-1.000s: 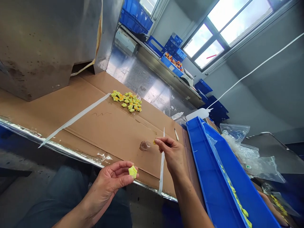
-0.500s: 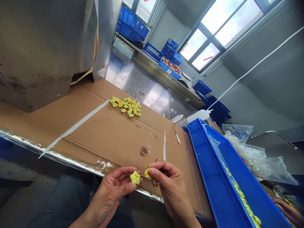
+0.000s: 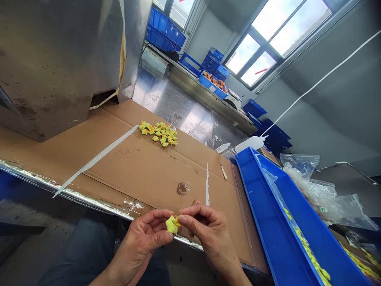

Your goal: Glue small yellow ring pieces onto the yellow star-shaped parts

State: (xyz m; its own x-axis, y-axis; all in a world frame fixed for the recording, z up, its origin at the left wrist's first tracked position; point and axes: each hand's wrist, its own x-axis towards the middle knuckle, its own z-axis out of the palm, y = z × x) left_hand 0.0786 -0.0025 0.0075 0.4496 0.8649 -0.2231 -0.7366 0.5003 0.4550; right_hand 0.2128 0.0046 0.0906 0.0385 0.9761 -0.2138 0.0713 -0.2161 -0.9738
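Note:
My left hand (image 3: 145,234) pinches a small yellow star-shaped piece (image 3: 171,225) between thumb and fingers, low in the head view over the table's near edge. My right hand (image 3: 205,230) pinches a tiny yellow-orange piece (image 3: 178,218) and presses it against the star, so the two hands meet. A small clear puddle of glue (image 3: 182,188) lies on the cardboard (image 3: 125,159) just beyond my fingers. Further back on the cardboard lies a pile of several yellow and orange star pieces (image 3: 159,133).
A long blue bin (image 3: 268,206) with yellow pieces runs along the right. Behind it lie clear plastic bags (image 3: 315,190) and a white squeeze bottle (image 3: 250,143). A metal housing (image 3: 53,59) looms at upper left. White tape strips (image 3: 95,159) cross the cardboard. Blue crates stand by the windows.
My right hand came back from the glue puddle with the small piece and has brought it against the star held in my left hand.

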